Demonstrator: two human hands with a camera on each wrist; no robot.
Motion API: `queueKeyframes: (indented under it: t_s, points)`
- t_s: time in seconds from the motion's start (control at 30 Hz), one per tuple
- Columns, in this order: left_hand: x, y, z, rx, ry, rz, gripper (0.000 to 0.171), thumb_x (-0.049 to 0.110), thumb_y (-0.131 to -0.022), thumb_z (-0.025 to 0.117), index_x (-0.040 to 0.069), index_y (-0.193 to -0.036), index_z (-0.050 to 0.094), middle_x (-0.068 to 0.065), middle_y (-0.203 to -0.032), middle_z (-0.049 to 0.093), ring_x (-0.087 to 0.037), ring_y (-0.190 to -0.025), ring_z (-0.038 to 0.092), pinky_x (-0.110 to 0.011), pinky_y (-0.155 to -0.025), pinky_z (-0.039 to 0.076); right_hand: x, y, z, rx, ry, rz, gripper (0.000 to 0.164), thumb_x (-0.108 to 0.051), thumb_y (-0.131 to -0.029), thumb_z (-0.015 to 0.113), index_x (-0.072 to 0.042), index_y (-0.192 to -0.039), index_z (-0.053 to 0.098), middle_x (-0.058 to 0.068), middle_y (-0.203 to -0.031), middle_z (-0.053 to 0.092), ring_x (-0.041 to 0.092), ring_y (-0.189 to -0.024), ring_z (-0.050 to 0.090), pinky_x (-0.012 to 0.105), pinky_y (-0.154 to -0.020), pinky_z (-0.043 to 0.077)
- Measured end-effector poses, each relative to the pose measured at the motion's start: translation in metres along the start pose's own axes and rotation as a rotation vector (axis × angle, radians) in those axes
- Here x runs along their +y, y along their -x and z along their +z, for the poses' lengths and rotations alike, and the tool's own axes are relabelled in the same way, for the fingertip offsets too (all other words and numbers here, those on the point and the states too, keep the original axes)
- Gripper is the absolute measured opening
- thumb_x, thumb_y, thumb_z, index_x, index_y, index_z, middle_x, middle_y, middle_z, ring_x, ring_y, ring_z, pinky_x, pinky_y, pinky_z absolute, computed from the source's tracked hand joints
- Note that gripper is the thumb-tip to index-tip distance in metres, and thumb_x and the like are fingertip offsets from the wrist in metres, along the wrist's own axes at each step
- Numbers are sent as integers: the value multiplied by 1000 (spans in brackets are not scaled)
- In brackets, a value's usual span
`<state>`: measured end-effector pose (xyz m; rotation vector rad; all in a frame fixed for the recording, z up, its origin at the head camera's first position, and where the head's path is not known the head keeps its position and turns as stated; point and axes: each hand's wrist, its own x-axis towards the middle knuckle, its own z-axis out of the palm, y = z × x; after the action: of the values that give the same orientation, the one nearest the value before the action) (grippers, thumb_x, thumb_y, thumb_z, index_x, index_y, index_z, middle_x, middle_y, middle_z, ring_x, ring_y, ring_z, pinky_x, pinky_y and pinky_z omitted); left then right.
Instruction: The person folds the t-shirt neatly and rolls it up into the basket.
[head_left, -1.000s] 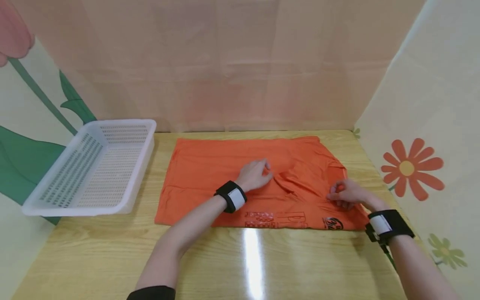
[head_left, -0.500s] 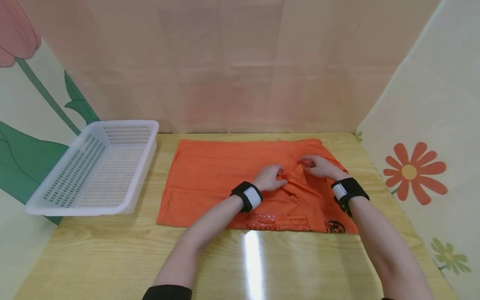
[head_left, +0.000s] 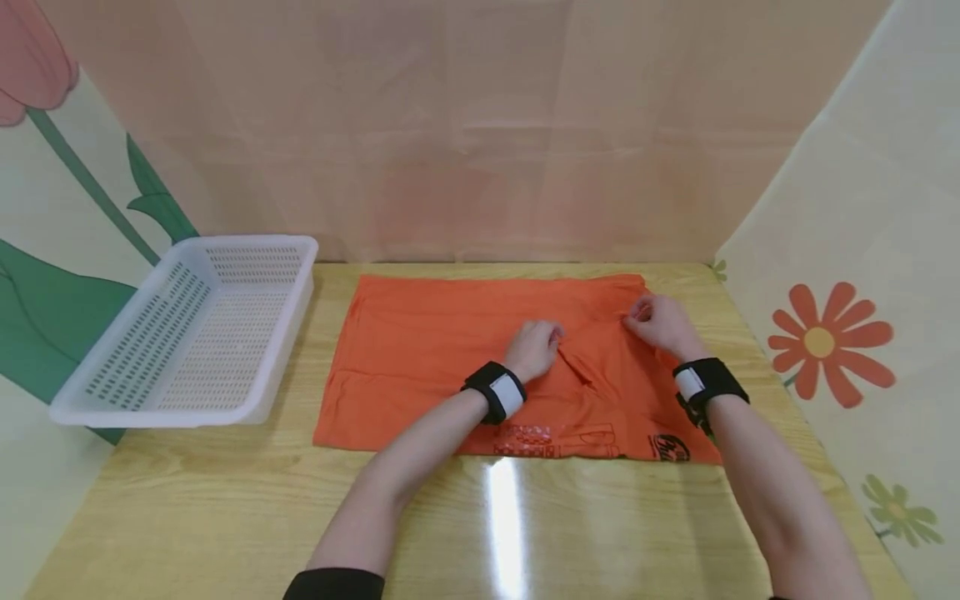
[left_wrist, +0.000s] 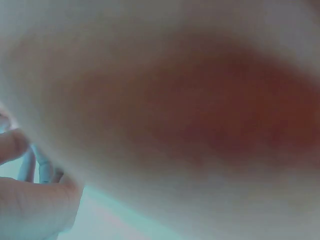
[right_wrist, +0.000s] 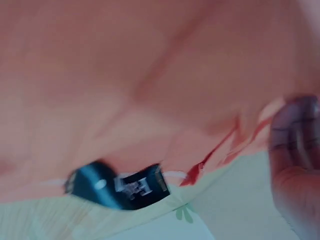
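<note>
An orange T-shirt lies folded flat on the wooden table, printed along its near edge and creased on its right half. At a raised crease near its middle, my left hand pinches the fabric with curled fingers. My right hand pinches it near the far right corner, thumb and forefinger together. Blurred cloth and skin tones fill most of the left wrist view, with the left hand's fingers at the left edge. A black label hangs at the shirt's edge in the right wrist view.
A white plastic basket with slotted walls stands left of the shirt. The wooden table shows in front of it. A pinkish sheet hangs behind, and a flower-printed panel borders the right side.
My right hand has gone from the shirt's near right side up toward its far right corner. The left hand has shifted slightly right and its fingers have drawn together.
</note>
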<state>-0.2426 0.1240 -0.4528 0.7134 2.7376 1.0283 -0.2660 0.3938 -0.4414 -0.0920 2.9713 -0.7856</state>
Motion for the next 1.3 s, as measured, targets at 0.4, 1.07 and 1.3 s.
queueKeyframes:
  t_s: [0.4, 1.07, 1.3]
  points:
    - [-60, 112, -84, -137, -197, 200, 37, 30, -100, 64, 12, -132, 61, -7, -133, 58, -25, -124, 56, -45, -105, 46, 21, 86, -30, 5, 55, -103, 19, -11, -94, 66, 6, -103, 67, 17, -86, 68, 19, -70, 61, 27, -59, 47]
    - [-169, 226, -142, -195, -364, -166, 101, 70, -90, 57, 14, -162, 15, -12, -171, 6, -36, -158, 4, -63, -123, 7, 62, 164, 6, 34, 256, -45, 25, -5, -99, 58, 5, -120, 50, 3, -59, 45, 15, -50, 40, 28, -49, 31]
    - [-162, 228, -145, -204, -494, -159, 97, 70, -92, 53, 12, -161, 19, -11, -170, 13, -34, -158, 10, -59, -124, 7, 54, 165, 9, 107, 364, -78, 33, -1, -91, 59, 9, -122, 51, 30, -96, 60, 43, -84, 57, 57, -77, 48]
